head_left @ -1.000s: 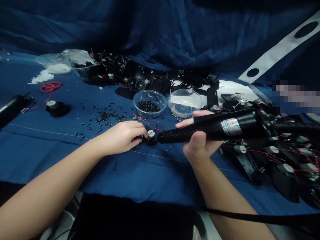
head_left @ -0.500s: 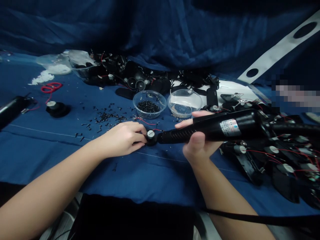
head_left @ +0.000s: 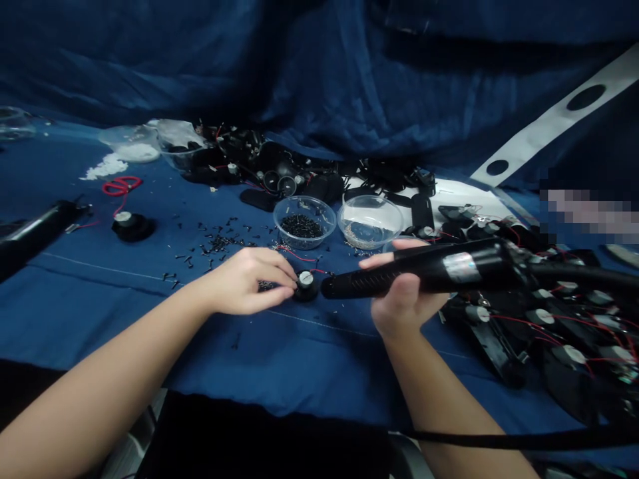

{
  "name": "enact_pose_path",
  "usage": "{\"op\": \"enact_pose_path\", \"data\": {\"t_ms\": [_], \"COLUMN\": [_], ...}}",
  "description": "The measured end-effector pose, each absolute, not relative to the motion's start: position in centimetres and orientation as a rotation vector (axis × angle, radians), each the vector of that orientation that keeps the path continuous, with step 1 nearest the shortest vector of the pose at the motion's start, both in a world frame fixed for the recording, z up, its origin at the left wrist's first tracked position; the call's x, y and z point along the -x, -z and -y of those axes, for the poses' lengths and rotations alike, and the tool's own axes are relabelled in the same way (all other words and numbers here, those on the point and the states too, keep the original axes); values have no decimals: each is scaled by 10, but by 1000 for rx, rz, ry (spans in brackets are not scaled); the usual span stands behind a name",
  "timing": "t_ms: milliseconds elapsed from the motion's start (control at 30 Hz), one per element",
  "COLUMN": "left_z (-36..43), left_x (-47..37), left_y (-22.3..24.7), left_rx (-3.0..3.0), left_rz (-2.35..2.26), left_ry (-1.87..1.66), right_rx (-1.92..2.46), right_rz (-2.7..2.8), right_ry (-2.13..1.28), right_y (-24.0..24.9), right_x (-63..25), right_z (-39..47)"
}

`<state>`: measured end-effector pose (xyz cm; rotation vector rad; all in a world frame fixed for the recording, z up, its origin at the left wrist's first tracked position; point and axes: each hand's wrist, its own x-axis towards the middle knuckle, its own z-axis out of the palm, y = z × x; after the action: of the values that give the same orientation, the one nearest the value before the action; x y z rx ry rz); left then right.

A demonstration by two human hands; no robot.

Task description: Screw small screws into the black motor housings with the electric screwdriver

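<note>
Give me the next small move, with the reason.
Probably steady the round, white-topped part with the left hand: that hand is at the part's left edge, while the black corded tool in the right hand points toward it from the right.

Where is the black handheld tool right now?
In the head view, the black tool is right of centre, held in the right hand, its tip pointing left, just beside the small round black part with a white top.

A workshop: handheld tool (head_left: 424,268), scattered screws (head_left: 215,243), heaped wired parts (head_left: 543,317)
</note>
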<state>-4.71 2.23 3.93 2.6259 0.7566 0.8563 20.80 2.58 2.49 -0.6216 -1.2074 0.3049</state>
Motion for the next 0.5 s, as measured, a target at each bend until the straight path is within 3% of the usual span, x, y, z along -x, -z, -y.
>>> {"op": "enact_pose_path", "data": {"t_ms": [133, 333, 500], "left_z": [-38, -55, -63], "left_x": [64, 52, 39], "left_y": [-36, -7, 2], "left_rx": [-2493, -2703, -2819], "left_rz": [-1153, -1461, -1484], "left_ry": [-1070, -624, -503], "right_rx": [663, 862, 895], "right_rz": [833, 493, 481], "right_ry": [-369, -708, -764], "right_y": [-47, -70, -65], "right_x": [-215, -229, -225], "right_z": [-29, -32, -31]}}
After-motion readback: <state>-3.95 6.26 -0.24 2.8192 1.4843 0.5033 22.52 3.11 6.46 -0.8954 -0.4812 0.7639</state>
